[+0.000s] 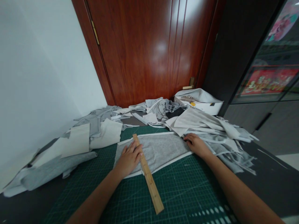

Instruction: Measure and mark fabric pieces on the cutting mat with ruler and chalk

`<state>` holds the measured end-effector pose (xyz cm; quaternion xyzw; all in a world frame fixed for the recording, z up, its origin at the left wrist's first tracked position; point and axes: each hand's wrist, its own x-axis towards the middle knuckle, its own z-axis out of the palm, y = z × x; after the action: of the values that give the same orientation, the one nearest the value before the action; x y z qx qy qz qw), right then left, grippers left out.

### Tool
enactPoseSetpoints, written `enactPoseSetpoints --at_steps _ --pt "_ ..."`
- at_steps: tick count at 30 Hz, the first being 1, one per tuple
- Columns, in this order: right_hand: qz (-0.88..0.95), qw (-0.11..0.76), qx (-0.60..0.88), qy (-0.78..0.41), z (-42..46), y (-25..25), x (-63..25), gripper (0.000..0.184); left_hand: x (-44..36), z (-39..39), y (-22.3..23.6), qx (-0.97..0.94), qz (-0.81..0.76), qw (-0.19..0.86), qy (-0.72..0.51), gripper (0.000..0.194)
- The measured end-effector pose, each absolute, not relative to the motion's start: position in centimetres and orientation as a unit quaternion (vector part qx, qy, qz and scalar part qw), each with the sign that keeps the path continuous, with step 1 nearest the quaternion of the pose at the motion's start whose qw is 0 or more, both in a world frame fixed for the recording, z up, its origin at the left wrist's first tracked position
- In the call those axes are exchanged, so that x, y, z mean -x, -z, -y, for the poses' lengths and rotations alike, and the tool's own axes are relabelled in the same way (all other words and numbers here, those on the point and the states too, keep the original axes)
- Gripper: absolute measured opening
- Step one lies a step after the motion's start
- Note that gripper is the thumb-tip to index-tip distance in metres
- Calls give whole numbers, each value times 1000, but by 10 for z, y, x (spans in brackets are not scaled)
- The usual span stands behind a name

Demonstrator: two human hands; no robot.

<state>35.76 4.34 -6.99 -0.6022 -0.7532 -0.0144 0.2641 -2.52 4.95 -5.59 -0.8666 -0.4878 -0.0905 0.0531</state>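
A grey fabric piece (164, 147) with white edges lies spread on a green cutting mat (179, 186). Across its left part runs a wooden ruler (150, 182), slanting toward the front of the mat. My left hand (129, 158) lies flat with fingers apart, on the fabric and the ruler's upper half. At the fabric's right end is my right hand (196, 144), its fingers curled together beside the stacked cloth. A small dark spot shows at those fingertips; what they hold, if anything, I cannot make out.
Grey and cream fabric pieces (77, 140) lie along the left wall. Scraps (158, 109) are heaped before the wooden door (140, 56). To the right sit a stack of fabric strips (203, 123) and a white box (210, 107), near a dark cabinet (235, 40).
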Motion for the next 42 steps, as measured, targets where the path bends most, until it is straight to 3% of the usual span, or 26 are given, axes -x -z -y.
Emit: enactPoseSetpoints --at_steps 5,8,12,17,25,37,42 --pt "730 221 643 63 -41 63 -355 21 27 -48 54 864 492 49 91 42" --pt "729 265 626 79 -36 56 -340 23 28 -48 55 863 494 46 92 42" --pt "792 322 519 -17 -22 46 -290 24 29 -49 56 867 487 35 102 42" --pt "870 277 397 -90 -4 44 -234 18 32 -52 55 880 452 13 145 34" --pt "894 233 381 -27 -5 54 -231 35 50 -64 52 896 410 -49 165 26" --pt "879 260 380 -124 5 37 -204 11 55 -65 58 893 403 -50 195 25" --pt "878 254 369 -167 -1 34 -166 21 59 -72 66 885 406 -55 220 33"
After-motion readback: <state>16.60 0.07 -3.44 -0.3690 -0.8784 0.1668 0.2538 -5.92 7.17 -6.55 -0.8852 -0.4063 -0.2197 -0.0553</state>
